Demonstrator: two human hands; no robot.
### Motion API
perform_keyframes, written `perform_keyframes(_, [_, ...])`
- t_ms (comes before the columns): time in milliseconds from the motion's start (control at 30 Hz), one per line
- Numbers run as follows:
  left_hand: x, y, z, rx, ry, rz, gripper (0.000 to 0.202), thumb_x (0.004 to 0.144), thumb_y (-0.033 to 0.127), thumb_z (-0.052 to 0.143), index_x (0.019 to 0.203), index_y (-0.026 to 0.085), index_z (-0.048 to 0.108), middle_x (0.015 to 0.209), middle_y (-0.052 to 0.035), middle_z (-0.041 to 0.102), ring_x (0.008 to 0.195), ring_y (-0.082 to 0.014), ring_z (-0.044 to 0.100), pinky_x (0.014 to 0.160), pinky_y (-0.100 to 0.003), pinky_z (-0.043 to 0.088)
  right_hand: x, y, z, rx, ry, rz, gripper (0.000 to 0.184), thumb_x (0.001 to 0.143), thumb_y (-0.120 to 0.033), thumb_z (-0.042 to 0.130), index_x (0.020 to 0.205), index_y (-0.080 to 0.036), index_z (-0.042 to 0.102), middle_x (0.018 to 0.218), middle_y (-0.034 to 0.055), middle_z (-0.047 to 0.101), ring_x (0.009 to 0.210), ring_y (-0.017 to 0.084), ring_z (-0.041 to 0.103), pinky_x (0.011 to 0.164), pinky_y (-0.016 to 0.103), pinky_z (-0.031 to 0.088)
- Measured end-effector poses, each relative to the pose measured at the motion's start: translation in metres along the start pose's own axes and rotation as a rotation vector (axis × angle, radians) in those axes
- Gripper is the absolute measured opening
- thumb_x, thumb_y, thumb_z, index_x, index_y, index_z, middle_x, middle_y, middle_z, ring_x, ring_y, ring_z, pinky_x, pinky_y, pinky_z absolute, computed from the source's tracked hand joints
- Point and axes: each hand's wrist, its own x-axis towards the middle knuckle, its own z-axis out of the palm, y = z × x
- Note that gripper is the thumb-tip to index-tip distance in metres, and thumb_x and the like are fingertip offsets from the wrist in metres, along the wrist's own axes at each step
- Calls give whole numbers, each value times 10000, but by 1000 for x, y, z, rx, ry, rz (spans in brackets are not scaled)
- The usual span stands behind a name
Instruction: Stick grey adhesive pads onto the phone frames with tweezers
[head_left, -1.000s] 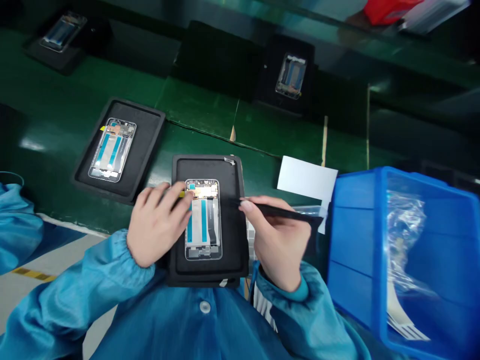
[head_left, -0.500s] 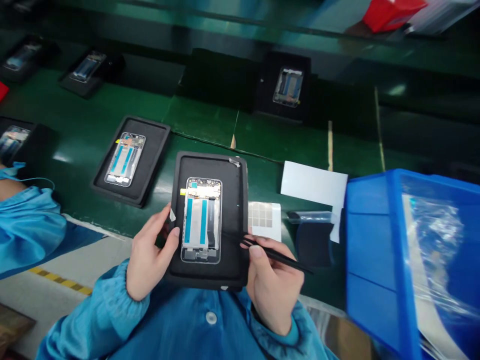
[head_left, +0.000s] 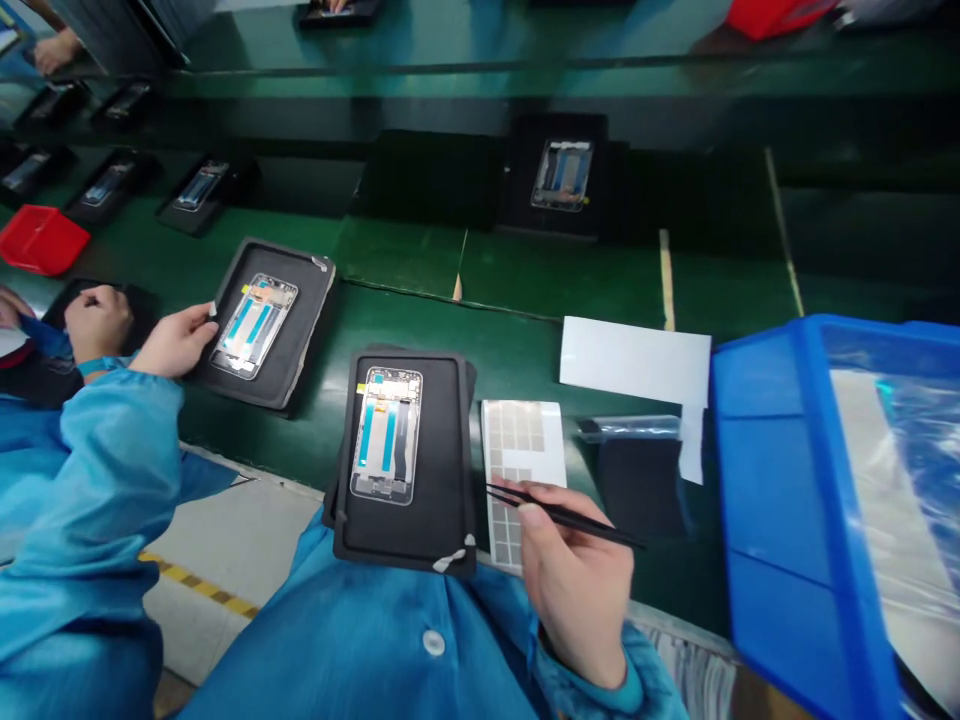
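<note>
My left hand [head_left: 178, 340] reaches out to the left, its fingers closed on the left edge of a black tray [head_left: 296, 350]. An opened phone [head_left: 256, 325] with blue strips lies in that tray, which has tape on its upper right corner. In my right hand [head_left: 574, 580] are black tweezers [head_left: 577, 518], their tips pointing left over a white sheet of small grey squares [head_left: 517, 427]. Directly before me, another black tray [head_left: 442, 450] rests on a stack, with white tape at its lower right and a second opened phone [head_left: 386, 435] inside. Neither hand touches this one.
A blue bin [head_left: 761, 480] with plastic film stands at right. Near it lie white paper [head_left: 634, 355] and a dark sheet [head_left: 641, 480]. One phone tray [head_left: 555, 215] sits at the back. A co-worker's hand [head_left: 97, 320] and a red box [head_left: 43, 240] are at left.
My left hand has moved left with the tape-cornered tray and its phone, now where the left tray lay. Another phone tray shows before me. The tweezers' tips have left the tray for the sheet.
</note>
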Motion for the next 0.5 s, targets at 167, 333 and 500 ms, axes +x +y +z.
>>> perform_keyframes(167, [-32, 58, 24, 258, 232, 176, 541, 904, 235, 542, 1435, 130, 525, 1427, -148, 499, 1325, -337, 412, 1175, -525, 258, 3, 11, -39, -65, 151, 44, 212, 697, -241, 889, 857, -194, 757, 828, 44, 797, 766, 213, 788, 751, 339, 662])
perform_keyframes(333, [-102, 161, 67, 308, 113, 729, 367, 971, 232, 447, 1286, 182, 630, 1203, -115, 635, 1132, -270, 566, 1009, -401, 446, 14, 19, -73, -246, 185, 11, 221, 724, -240, 865, 917, -190, 769, 847, 54, 797, 716, 207, 768, 708, 358, 655])
perform_keyframes(500, [-148, 232, 146, 386, -487, 1061, 275, 966, 223, 505, 1197, 189, 652, 1258, -89, 644, 1129, -256, 601, 940, -391, 470, 32, 13, -86, -503, 12, -59, 155, 746, -294, 846, 862, -212, 785, 867, 60, 796, 801, 233, 761, 739, 379, 641])
